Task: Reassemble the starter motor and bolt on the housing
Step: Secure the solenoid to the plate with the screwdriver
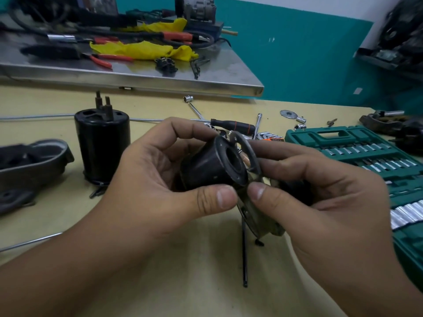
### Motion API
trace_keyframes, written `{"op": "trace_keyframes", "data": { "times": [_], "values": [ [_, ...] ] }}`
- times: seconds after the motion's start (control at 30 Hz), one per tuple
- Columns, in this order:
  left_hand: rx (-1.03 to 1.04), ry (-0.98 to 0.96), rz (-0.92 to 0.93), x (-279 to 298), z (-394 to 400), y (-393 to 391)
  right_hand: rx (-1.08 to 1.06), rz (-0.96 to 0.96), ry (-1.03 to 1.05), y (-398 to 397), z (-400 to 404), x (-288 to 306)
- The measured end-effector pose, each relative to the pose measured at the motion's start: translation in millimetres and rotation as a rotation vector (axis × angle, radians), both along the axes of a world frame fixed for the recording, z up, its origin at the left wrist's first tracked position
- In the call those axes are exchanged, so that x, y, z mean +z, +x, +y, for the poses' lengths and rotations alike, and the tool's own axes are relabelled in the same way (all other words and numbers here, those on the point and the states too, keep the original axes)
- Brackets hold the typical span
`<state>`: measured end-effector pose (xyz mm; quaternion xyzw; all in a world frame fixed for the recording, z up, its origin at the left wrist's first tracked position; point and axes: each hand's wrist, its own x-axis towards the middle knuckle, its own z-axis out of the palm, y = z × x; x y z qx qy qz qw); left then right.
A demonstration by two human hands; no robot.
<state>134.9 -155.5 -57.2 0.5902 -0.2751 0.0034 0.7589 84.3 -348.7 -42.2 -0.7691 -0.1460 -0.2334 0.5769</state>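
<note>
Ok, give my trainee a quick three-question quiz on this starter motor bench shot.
1. True or false: the black motor can stands upright on the table, left of the hands.
2. Which hand grips the dark cylindrical part? A) left hand B) right hand C) neither
3. Fill in: the green socket set case lies ____ (open/closed).

Key: 1 true; 2 A, while the right hand's fingers pinch the metal plate beside it; 3 open.
</note>
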Motion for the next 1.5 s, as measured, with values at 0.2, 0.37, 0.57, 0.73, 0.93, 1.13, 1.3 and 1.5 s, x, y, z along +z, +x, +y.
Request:
{"op": "trace_keyframes", "data": {
  "times": [0.2,0.37,0.57,0.73,0.93,1.13,1.3,1.5],
  "values": [
    [0.147,0.073,-0.033,2.5,-3.8,-4.9,-0.042,0.002,-0.094,0.0,1.6,0.7],
    [0.228,0.103,-0.081,1.1,-6.3,-9.4,-0.086,-0.080,-0.246,-1.0,4.7,1.4],
    [0.236,0.083,-0.043,-2.4,-6.0,-9.6,-0.107,-0.108,-0.296,0.0,7.8,0.9],
    [0.184,0.053,0.010,-3.2,-6.8,-9.1,-0.114,-0.139,-0.326,0.1,7.9,2.1],
    [0.103,0.008,0.079,-6.8,-5.3,-7.0,-0.110,-0.147,-0.339,-0.3,8.2,0.8],
    [0.022,0.010,0.133,-6.8,-2.6,-3.6,-0.118,-0.173,-0.345,0.2,8.5,-0.5],
    [0.170,0.117,0.030,-6.5,-6.2,-9.9,-0.115,-0.139,-0.303,1.1,6.9,-2.9],
    [0.283,0.131,-0.029,-4.6,-11.1,-14.8,-0.094,-0.108,-0.262,1.1,7.8,-3.0]
  ]
}}
